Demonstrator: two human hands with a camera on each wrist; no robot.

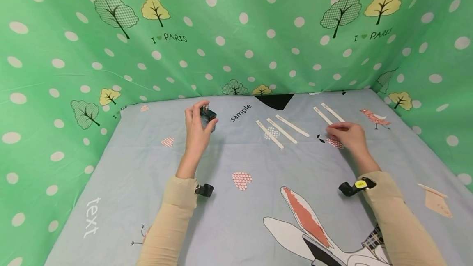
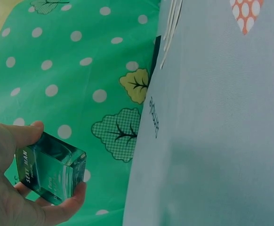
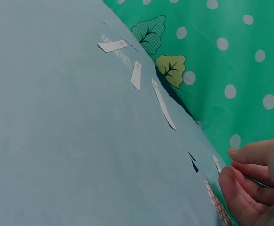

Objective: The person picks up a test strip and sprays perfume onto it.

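Note:
My left hand (image 1: pixel 196 130) holds a dark teal glass perfume bottle (image 1: pixel 210 119) raised off the cloth. In the left wrist view the bottle (image 2: pixel 52 169) is tilted, with "SEXY MAN" lettering on one side, thumb and fingers at opposite sides. At the back right, my right hand (image 1: pixel 352 136) has thumb and fingers pinched at the lower part of a white test strip (image 1: pixel 321 114). The hand hides that strip's lower end. A second strip (image 1: pixel 331 111) lies alongside, partly covered by the hand. The right wrist view shows a short piece of strip (image 3: pixel 217 164) by the fingertips.
Three more labelled white strips (image 1: pixel 282 131) lie slanted side by side on the blue-grey printed cloth (image 1: pixel 221 212), between the hands. Behind and at both sides hangs a green dotted curtain (image 1: pixel 229 24). Black straps (image 1: pixel 205 190) circle both wrists.

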